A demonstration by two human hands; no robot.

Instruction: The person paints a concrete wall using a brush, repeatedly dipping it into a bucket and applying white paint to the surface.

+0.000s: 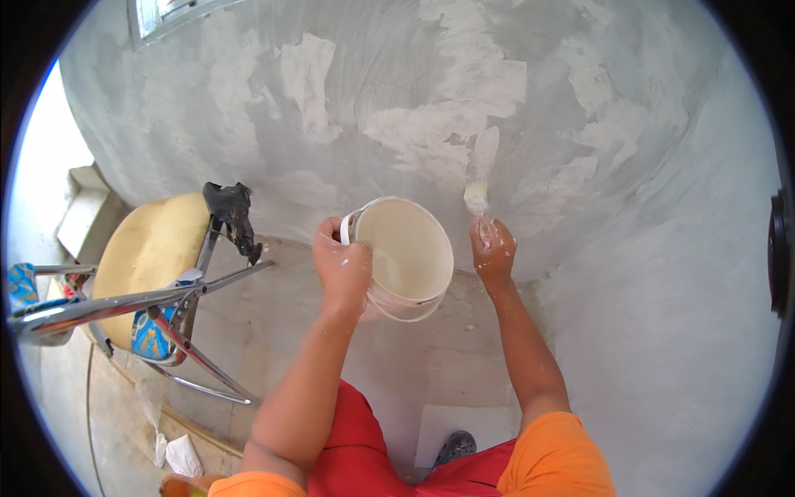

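My left hand (343, 264) grips the rim and side of a white plastic bucket (444, 267), tilted so that its inside faces me. Pale liquid coats or fills the bucket's inside; how deep it is I cannot tell. In my right hand (492, 248) is a paintbrush (476, 197), held by its handle, with whitish bristles against the grey plastered wall (385, 68). Directly above the bristles runs a wet-looking pale stroke (486, 149). Uneven lighter patches spread over much of the wall. White specks dot both hands.
A folding metal chair (161, 242) with a worn yellowish seat stands at left, a black plastic bag (230, 208) hanging on it. White packets (183, 456) lie at lower left beside an orange container (180, 486). A white board (435, 428) lies under my shoe (456, 446).
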